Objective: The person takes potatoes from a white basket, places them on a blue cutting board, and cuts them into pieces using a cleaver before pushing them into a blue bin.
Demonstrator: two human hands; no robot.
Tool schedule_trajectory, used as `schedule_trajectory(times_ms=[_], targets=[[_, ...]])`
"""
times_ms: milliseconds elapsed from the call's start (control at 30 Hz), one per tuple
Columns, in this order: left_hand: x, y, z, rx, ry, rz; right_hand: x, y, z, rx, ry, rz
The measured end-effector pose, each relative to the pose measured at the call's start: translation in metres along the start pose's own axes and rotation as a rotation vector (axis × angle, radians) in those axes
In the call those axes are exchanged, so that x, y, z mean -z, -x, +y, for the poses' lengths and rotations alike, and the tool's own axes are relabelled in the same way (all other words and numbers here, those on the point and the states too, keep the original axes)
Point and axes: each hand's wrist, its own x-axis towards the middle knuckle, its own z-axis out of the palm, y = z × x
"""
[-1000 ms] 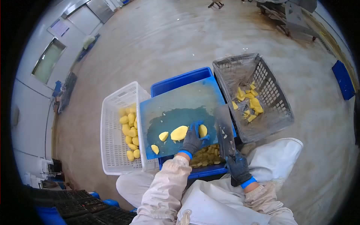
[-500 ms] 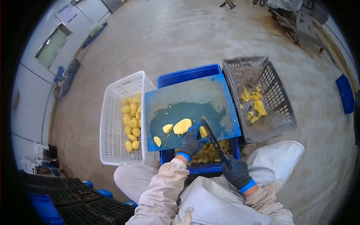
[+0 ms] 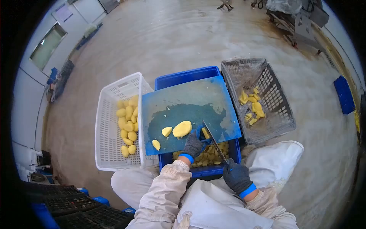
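From here I see the blue tub (image 3: 187, 76) under the cutting board (image 3: 194, 95), between the white basket (image 3: 100, 129) and the dark crate (image 3: 267, 133). My right hand (image 3: 237, 177) is closed around the knife (image 3: 215, 143). My left hand (image 3: 193, 145), fingers bent, seems to steady the potato piece (image 3: 206, 133) on the board beside the blade; its grip is partly hidden. The big potato slice (image 3: 182, 129) lies just left of it.

Open passage over the cutting board's (image 3: 183, 91) far half
Nearer, potato pieces (image 3: 182, 129), left hand (image 3: 195, 144) and slanting knife (image 3: 215, 143) block the way; a white crate (image 3: 102, 152) flanks the left, a dark crate (image 3: 272, 130) the right.
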Motion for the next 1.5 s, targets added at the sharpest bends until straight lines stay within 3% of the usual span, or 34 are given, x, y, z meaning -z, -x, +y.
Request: schedule_trajectory(times_ms=[233,300,500,567,600,667,733,800,833,900,1000,1033,1067,1133,1233,1267,1333,1400,1500], targets=[[-0.006,0.000,-0.012,-0.030,0.009,0.051,0.001,0.000,-0.002,0.030,0.028,0.037],[-0.004,-0.001,-0.010,0.032,0.047,-0.017,0.003,0.000,-0.002,0.031,0.014,0.030],[-0.009,-0.001,-0.015,-0.024,-0.077,0.063,-0.003,-0.006,0.001,-0.035,0.022,-0.127],[-0.018,-0.006,-0.031,-0.023,-0.087,0.055,-0.030,-0.011,0.016,0.194,0.153,-0.081],[-0.018,-0.007,-0.029,-0.023,-0.098,0.048,-0.031,-0.014,0.015,0.193,0.151,-0.077],[-0.020,-0.010,-0.022,0.021,-0.030,0.061,-0.031,-0.028,0.008,0.005,0.018,-0.134],[-0.017,-0.002,-0.005,0.075,0.047,0.066,-0.036,-0.033,0.018,0.013,0.010,-0.161],[-0.010,-0.002,0.008,0.054,-0.247,0.064,-0.033,-0.035,0.024,0.024,0.004,-0.173],[-0.012,-0.005,-0.004,0.050,-0.248,0.065,-0.028,-0.031,0.025,-0.019,-0.116,-0.105],[-0.012,-0.002,-0.030,-0.041,0.022,0.082,-0.019,-0.021,0.023,-0.068,-0.245,-0.045],[-0.003,0.011,-0.031,0.019,0.336,0.016,-0.008,-0.014,0.024,-0.085,-0.272,0.047],[0.001,0.013,-0.030,0.037,0.459,-0.011,-0.008,-0.014,0.027,-0.167,-0.474,0.012],[0.005,0.017,-0.029,0.039,0.452,-0.007,-0.009,-0.015,0.029,-0.248,-0.676,-0.025],[0.013,0.023,-0.016,0.119,0.554,-0.033,-0.007,-0.017,0.028,-0.220,-0.734,0.041],[0.017,0.014,-0.018,0.045,0.557,0.010,-0.021,-0.018,0.040,-0.220,-0.841,0.147],[0.019,0.002,-0.017,0.043,0.387,0.027,-0.029,-0.020,0.047,-0.242,-0.892,0.183],[0.019,-0.036,-0.007,-0.075,0.178,0.068,-0.041,-0.024,0.060,-0.317,-0.928,0.149],[0.033,-0.057,0.076,-0.121,0.534,-0.076,-0.038,-0.026,0.063,-0.388,-0.959,0.116],[0.033,-0.086,0.123,-0.185,0.424,-0.074,-0.029,-0.024,0.059,-0.409,-1.124,0.133]])
